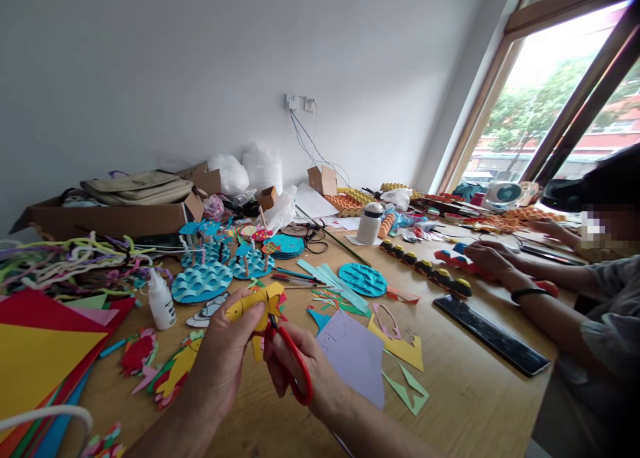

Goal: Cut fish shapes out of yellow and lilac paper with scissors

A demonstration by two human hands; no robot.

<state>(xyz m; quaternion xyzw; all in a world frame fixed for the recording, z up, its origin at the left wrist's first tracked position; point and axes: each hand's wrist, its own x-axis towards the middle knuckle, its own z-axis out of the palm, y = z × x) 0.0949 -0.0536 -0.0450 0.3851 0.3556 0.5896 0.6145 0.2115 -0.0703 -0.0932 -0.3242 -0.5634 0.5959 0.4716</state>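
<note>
From the head view: pinching a yellow paper fish (pixel 245 306) in the fingers (pixel 253 319) of the left hand (pixel 225 345), up over the surface (pixel 465 378). Gripping red scissors (pixel 303 370) in the right hand (pixel 317 371), close by the fish's tail.

The scissors (pixel 304 381) had smooth, glossy red plastic handles; the yellow fish (pixel 245 307) was matt paper. The tabletop (pixel 465 378) was grained wood with a slight sheen. A black phone (pixel 493 336) shone like glass. The glue bottle (pixel 161 303) was smooth white plastic, the pipe cleaners (pixel 60 266) fuzzy, the box (pixel 110 219) dull brown cardboard, the plastic bag (pixel 227 175) thin, crinkled and translucent.
</note>
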